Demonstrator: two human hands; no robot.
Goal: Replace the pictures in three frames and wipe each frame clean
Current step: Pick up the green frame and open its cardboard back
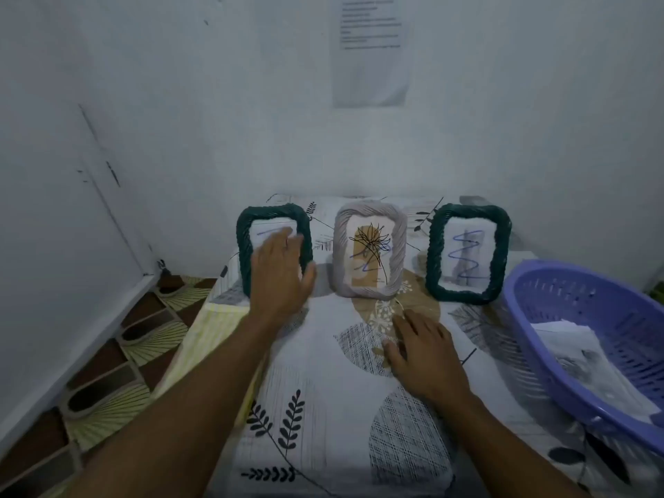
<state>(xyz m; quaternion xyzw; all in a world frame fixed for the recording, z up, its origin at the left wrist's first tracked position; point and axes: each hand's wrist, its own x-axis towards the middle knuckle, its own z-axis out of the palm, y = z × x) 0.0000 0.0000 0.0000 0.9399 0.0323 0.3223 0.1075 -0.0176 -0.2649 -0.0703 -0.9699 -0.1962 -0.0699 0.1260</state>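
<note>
Desk: covered by a cloth (323, 407) printed with leaves and hatched ovals; far edge meets the wall (179, 102).
Frames: three, upright in a row along the far edge: left green frame (243, 253), grey frame (399, 246) in the middle, right green frame (434, 260). Each holds a picture with blue scribble.
Left hands entry: left hand (280, 274) raised in front of the left green frame, fingers straight and slightly spread; contact with the frame cannot be told.
Right hands entry: right hand (424, 354) flat on the cloth, fingers spread, holding nothing.
Basket: purple slotted basket (575, 300) at the desk's right edge, white papers (582, 357) inside.
Room: pale walls; printed sheet (372, 52) stuck above the frames, text blurred; patterned tile floor (136, 339) at left.
</note>
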